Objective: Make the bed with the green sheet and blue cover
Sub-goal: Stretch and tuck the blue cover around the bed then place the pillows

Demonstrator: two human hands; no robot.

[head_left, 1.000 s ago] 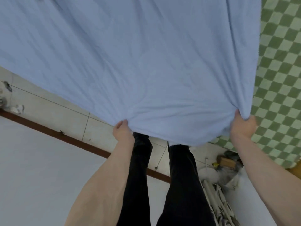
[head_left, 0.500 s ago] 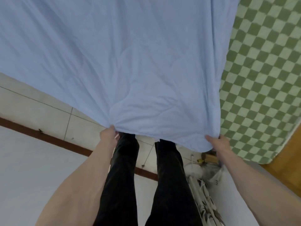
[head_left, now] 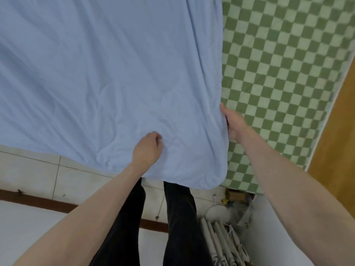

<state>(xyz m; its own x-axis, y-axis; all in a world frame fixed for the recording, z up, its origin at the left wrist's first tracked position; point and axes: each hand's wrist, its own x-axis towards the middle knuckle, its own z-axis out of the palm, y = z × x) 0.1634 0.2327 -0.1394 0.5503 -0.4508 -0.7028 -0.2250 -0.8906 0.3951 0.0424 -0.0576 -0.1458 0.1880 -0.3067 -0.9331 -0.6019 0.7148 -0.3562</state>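
1. The blue cover [head_left: 99,77] spreads over the bed, ahead of and between both hands; its near edge hangs just past the left wrist toward the tiled floor [head_left: 38,173].
2. The left hand [head_left: 148,148] rests on top of the cover near that edge, fingers curled, pinching a small fold of fabric.
3. The right hand [head_left: 233,121] grips the cover's right edge, thumb on top, fingers tucked beneath.
4. The green checked sheet [head_left: 284,70] lies exposed beyond the right hand.
5. Black trouser legs [head_left: 178,217] stand below the hands.
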